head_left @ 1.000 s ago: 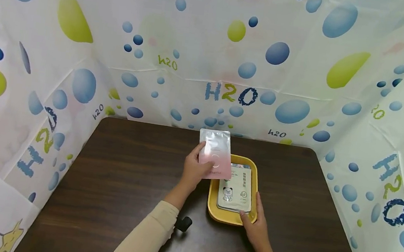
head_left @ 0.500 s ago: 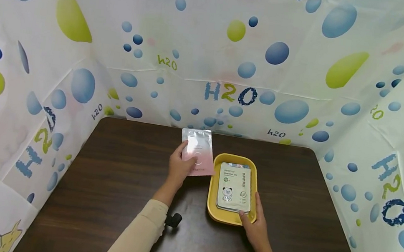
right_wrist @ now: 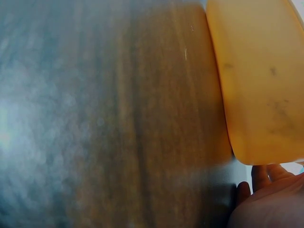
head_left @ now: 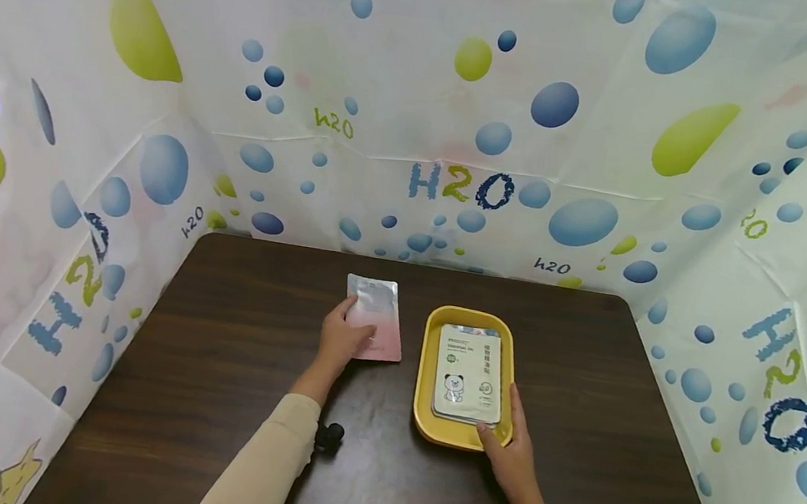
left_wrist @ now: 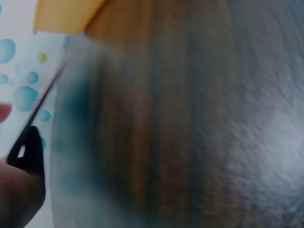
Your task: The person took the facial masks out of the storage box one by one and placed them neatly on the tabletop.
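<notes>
My left hand (head_left: 341, 340) pinches a flat pink and silver foil sachet (head_left: 382, 317) by its left side, thumb across its face. In the left wrist view the sachet (left_wrist: 40, 102) shows edge-on, held above the table. To its right stands a yellow plastic tray (head_left: 424, 402) containing white packets (head_left: 467, 373) with a printed bear; the top one hides most of those beneath. My right hand (head_left: 516, 455) grips the tray's lower right corner, thumb on the rim and fingers along the outer side. The right wrist view shows the tray's outer wall (right_wrist: 261, 95) with fingers below it.
Everything is on a dark brown wooden table (head_left: 242, 333) with rounded far corners. A white curtain (head_left: 407, 101) printed with blue and green dots and H2O lettering surrounds its back and sides.
My left hand has carried the sachet leftward, away from over the tray, and slightly lower toward the table. The right hand and the tray have stayed in place.
</notes>
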A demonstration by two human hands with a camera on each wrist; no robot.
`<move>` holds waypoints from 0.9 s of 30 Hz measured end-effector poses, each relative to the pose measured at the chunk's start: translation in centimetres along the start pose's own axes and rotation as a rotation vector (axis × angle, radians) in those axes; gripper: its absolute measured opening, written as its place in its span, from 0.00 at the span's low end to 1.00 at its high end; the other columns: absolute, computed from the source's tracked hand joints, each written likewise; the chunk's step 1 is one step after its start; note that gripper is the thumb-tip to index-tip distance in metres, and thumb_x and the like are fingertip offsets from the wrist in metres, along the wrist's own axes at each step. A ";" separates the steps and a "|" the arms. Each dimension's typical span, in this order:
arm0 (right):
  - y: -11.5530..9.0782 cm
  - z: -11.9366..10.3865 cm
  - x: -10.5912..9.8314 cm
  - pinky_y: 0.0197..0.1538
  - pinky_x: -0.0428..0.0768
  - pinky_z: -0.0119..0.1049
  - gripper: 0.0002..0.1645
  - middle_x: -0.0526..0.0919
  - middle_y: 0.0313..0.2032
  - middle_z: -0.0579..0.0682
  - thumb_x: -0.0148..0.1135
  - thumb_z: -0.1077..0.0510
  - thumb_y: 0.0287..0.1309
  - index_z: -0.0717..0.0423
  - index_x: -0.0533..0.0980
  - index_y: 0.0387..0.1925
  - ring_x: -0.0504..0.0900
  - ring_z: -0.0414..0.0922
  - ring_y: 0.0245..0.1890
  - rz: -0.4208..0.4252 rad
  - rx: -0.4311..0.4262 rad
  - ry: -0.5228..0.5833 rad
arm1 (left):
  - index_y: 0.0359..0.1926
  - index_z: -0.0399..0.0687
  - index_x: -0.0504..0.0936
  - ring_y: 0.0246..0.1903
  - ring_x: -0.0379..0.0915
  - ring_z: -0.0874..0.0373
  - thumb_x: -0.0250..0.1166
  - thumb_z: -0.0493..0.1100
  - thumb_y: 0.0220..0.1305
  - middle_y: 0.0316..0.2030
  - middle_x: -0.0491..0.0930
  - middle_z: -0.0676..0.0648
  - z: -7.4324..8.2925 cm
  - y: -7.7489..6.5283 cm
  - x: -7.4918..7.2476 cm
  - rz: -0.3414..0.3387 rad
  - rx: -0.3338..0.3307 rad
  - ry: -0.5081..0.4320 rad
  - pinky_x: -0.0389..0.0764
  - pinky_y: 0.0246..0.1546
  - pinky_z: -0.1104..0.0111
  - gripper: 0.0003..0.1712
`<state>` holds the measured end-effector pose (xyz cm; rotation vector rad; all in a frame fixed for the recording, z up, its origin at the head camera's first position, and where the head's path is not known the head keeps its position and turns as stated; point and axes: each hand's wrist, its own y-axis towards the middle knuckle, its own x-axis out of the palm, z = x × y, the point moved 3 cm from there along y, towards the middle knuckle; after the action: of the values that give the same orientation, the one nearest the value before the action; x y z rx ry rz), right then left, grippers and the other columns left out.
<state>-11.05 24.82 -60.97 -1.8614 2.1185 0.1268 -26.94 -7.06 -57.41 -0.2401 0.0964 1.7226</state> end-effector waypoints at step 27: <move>0.0 -0.3 0.2 0.59 0.58 0.07 0.56 0.45 0.83 0.49 0.67 0.51 0.66 0.31 0.42 0.82 0.49 0.51 0.81 -0.002 -0.011 0.042 | 0.81 0.46 0.51 0.81 0.27 0.35 0.69 0.74 0.49 0.81 0.35 0.31 -2.6 -0.2 -0.3 -0.325 0.148 0.897 0.35 0.78 0.38 0.68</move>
<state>-11.07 24.53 -60.76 -1.8883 2.1476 0.0997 -26.39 -7.80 -59.87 -0.8547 0.7923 1.1709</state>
